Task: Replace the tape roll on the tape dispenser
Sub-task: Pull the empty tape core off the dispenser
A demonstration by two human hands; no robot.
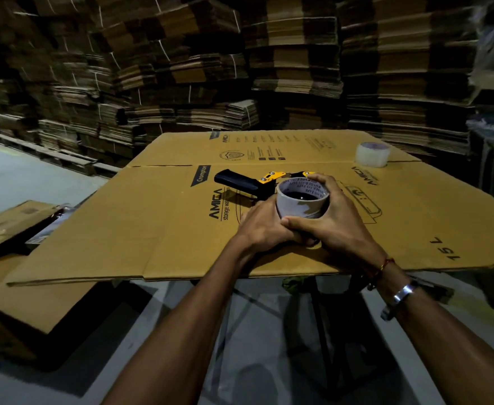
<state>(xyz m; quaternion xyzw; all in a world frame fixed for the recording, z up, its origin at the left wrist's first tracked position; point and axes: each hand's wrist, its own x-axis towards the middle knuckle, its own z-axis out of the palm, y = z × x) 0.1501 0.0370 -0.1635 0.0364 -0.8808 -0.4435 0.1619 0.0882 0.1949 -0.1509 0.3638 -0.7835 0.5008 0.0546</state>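
A black and yellow tape dispenser (248, 184) lies on its side on a flattened cardboard sheet (158, 226), handle pointing left. A pale, nearly bare tape core (301, 204) stands on the dispenser's hub. My right hand (333, 217) curls round the core from the right and far side, thumb across its front. My left hand (264, 226) grips the core's lower left side, partly under my right thumb. A full clear tape roll (372, 154) stands apart near the sheet's far right.
Tall stacks of flattened cartons (239, 68) wall the far side. More flat cardboard (15, 229) lies low on the left. Grey floor (254, 331) and a dark stand (324, 323) show beneath the sheet's near edge.
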